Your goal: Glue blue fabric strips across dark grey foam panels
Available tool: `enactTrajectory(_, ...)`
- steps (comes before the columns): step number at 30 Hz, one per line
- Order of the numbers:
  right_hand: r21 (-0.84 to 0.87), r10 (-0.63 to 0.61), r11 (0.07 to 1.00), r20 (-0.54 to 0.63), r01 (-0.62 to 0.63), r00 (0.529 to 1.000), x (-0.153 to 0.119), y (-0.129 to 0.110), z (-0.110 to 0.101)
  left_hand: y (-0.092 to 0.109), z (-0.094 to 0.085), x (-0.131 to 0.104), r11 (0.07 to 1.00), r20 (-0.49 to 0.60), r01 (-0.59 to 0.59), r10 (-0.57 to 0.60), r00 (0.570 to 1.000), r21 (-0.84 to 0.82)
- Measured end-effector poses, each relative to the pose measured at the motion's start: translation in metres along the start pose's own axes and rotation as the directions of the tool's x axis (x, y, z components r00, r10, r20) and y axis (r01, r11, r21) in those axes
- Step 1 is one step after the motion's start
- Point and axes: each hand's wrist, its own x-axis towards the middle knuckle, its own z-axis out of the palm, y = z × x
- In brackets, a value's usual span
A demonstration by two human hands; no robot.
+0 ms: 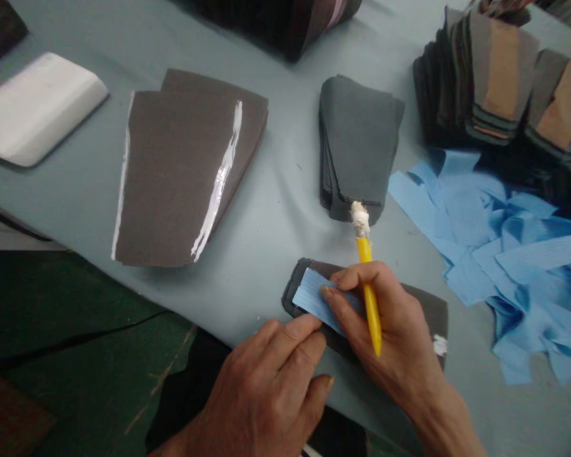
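Note:
My right hand (385, 317) holds a yellow-handled glue brush (372, 311) between its fingers, bristles pointing away and caked white. Its thumb and index finger also touch a light blue strip (309, 292). The strip lies at the left end of a dark grey piece (428, 306), whose folded-looking end shows past it. A white glue dab (440, 344) marks the piece's right end. My left hand (276, 374) rests palm down, fingers bent and thumb apart, its fingertips against the strip's near edge. The undersides of its fingers are hidden.
Several dark pieces (171, 171) with white glue streaks lie left of a dark grey stack (361, 127). A heap of blue strips (485, 235) lies right, before banded dark stacks (480, 70). A white container (42, 108) sits far left. The table's near edge slants below.

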Motion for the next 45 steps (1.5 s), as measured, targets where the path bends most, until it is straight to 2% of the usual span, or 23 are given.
enactTrajectory(4,-0.003,0.011,1.000,0.058,-0.011,0.998,0.002,0.001,-0.006,-0.001,-0.001,0.002,0.999,-0.026,-0.003,0.002,1.000,-0.043)
enactTrajectory(19,0.038,-0.003,0.999,0.102,-0.001,0.995,0.004,0.005,-0.008,-0.008,-0.004,0.001,0.990,-0.049,-0.025,0.018,0.999,-0.141)
enactTrajectory(33,0.017,-0.015,1.000,0.109,0.014,0.994,0.005,0.005,-0.006,-0.013,-0.008,0.003,0.999,-0.056,-0.040,0.040,0.998,0.006)
enactTrajectory(45,-0.021,-0.019,1.000,0.079,0.021,0.997,0.005,0.000,-0.005,-0.013,-0.001,0.005,0.994,-0.042,-0.043,0.048,0.998,0.100)
